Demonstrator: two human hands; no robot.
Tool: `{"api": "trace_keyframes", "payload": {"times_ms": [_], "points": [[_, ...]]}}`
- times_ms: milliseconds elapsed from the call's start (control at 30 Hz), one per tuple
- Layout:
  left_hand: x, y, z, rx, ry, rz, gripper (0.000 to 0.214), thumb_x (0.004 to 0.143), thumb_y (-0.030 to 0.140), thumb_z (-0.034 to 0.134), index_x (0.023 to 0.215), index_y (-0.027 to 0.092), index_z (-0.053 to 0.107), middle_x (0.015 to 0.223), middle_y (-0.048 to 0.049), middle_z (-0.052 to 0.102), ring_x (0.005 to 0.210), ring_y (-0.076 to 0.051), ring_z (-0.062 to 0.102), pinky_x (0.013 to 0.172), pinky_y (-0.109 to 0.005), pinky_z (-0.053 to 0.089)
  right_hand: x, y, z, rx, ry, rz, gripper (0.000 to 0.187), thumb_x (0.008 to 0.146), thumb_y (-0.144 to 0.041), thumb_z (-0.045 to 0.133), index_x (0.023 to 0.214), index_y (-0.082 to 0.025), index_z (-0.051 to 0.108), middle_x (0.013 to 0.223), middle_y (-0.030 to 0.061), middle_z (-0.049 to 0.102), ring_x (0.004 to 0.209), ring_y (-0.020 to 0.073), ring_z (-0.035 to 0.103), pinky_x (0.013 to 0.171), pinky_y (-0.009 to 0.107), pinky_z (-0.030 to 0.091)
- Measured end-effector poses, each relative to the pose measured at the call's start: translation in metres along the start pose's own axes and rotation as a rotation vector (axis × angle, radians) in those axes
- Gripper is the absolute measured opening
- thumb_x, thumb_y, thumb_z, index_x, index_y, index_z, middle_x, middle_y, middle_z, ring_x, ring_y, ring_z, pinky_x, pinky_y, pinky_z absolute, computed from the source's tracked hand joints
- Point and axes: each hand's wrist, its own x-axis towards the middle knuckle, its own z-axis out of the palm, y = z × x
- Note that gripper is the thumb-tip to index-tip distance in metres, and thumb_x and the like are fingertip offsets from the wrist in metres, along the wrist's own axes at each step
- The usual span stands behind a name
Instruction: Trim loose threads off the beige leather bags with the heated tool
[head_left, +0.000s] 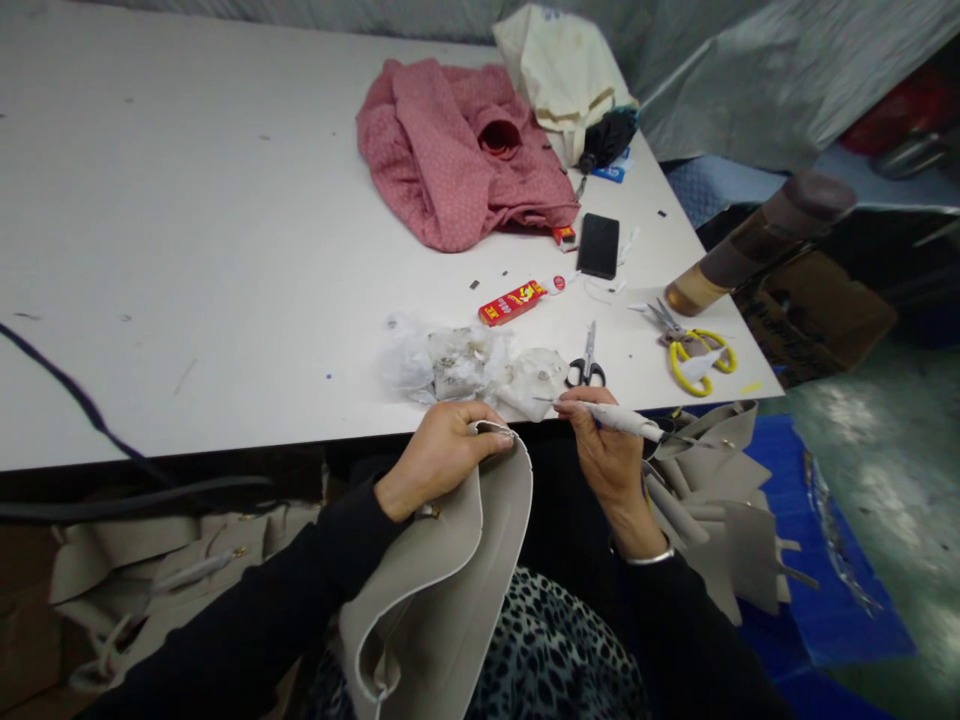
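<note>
My left hand [446, 455] is closed on the top edge of a beige leather-like bag piece [457, 570], thumb over the rim. The piece curves down across my lap, with a small gold-coloured fitting near my wrist. A slim tool with a white-wrapped handle [619, 417] is gripped in my right hand [607, 460]. Its thin tip points left, above a crumpled clear plastic bag [540, 378] at the table edge, apart from the beige piece. Black-handled scissors [587, 362] lie just beyond my right hand.
On the white table [187, 250] are a pink garment [450, 150], a cloth bag [562, 75], a black phone [598, 245], a red packet [512, 302], yellow-handled scissors [697, 355] and a bottle [750, 245]. More beige pieces [720, 510] lie at right and lower left.
</note>
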Motion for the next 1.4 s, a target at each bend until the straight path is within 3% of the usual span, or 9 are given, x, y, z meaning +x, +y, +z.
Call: {"api": "trace_keyframes", "payload": {"times_ms": [100,300,633,833,933,1000,1100,1167,1400], "points": [[0.001,0.002,0.001,0.050,0.000,0.014,0.007,0.079,0.024,0.077,0.077,0.017,0.078,0.070,0.0001,0.072,0.069,-0.018,0.063,0.072,-0.030,0.045,-0.006,-0.006,0.001,0.119,0.085,0.065,0.025,0.105,-0.044,0.061,0.093,-0.023,0.070,0.078,-0.0002,0.070,0.072,0.0176,0.068,0.071,0.031,0.056],[0.003,0.001,0.004,0.072,-0.028,0.018,0.007,0.081,0.023,0.076,0.082,0.017,0.079,0.074,0.0000,0.075,0.070,-0.017,0.063,0.073,-0.030,0.046,-0.017,-0.023,0.007,0.342,-0.008,0.166,0.027,0.106,-0.043,0.060,0.090,-0.023,0.071,0.072,-0.0013,0.071,0.068,0.0159,0.069,0.065,0.027,0.059],[-0.003,0.006,0.005,0.044,-0.054,0.034,0.006,0.078,0.023,0.075,0.077,0.017,0.076,0.076,-0.0008,0.074,0.074,-0.018,0.064,0.074,-0.030,0.045,-0.017,-0.023,0.005,0.211,-0.094,0.141,0.028,0.106,-0.042,0.058,0.089,-0.023,0.070,0.072,-0.0019,0.070,0.066,0.0149,0.069,0.063,0.025,0.057],[-0.005,0.001,0.009,0.001,-0.140,0.028,0.007,0.075,0.025,0.074,0.073,0.018,0.074,0.072,-0.0006,0.070,0.070,-0.017,0.060,0.071,-0.029,0.043,0.004,-0.036,-0.003,-0.030,-0.281,0.003,0.046,0.109,-0.051,0.047,0.077,-0.023,0.066,0.060,-0.0026,0.059,0.055,0.0135,0.059,0.061,0.026,0.049],[-0.006,-0.002,0.012,-0.070,-0.209,-0.023,0.009,0.072,0.026,0.073,0.071,0.017,0.072,0.067,0.0002,0.066,0.065,-0.015,0.055,0.067,-0.029,0.041,0.008,-0.037,-0.003,-0.032,-0.363,0.026,0.052,0.108,-0.056,0.046,0.072,-0.022,0.064,0.057,-0.0028,0.056,0.053,0.0130,0.057,0.059,0.026,0.048],[-0.007,-0.004,0.012,-0.137,-0.227,-0.077,0.012,0.071,0.029,0.073,0.073,0.017,0.070,0.064,0.0011,0.062,0.062,-0.015,0.051,0.064,-0.029,0.038,0.005,-0.033,-0.001,0.046,-0.325,0.104,0.052,0.108,-0.056,0.046,0.072,-0.022,0.063,0.057,-0.0025,0.057,0.052,0.0127,0.057,0.055,0.025,0.047],[-0.008,-0.006,0.005,-0.189,-0.157,-0.107,0.017,0.071,0.033,0.074,0.076,0.017,0.070,0.062,0.0027,0.058,0.059,-0.013,0.047,0.062,-0.028,0.035,-0.001,-0.023,0.002,0.143,-0.076,0.200,0.047,0.107,-0.056,0.050,0.079,-0.021,0.065,0.061,-0.0019,0.061,0.055,0.0134,0.062,0.054,0.024,0.050],[-0.008,-0.008,-0.002,-0.181,-0.075,-0.086,0.018,0.073,0.034,0.074,0.077,0.017,0.071,0.063,0.0031,0.057,0.060,-0.013,0.046,0.062,-0.028,0.035,-0.003,-0.017,0.002,0.128,0.068,0.192,0.043,0.106,-0.056,0.053,0.085,-0.021,0.066,0.065,-0.0013,0.065,0.060,0.0146,0.065,0.059,0.025,0.054],[-0.005,-0.005,-0.014,-0.193,0.023,-0.116,0.017,0.074,0.032,0.076,0.078,0.016,0.073,0.066,0.0008,0.061,0.063,-0.015,0.052,0.066,-0.029,0.039,0.007,-0.002,0.004,0.054,0.088,0.129,0.038,0.105,-0.055,0.056,0.094,-0.020,0.068,0.078,0.0008,0.070,0.070,0.0167,0.071,0.067,0.029,0.058]]}}
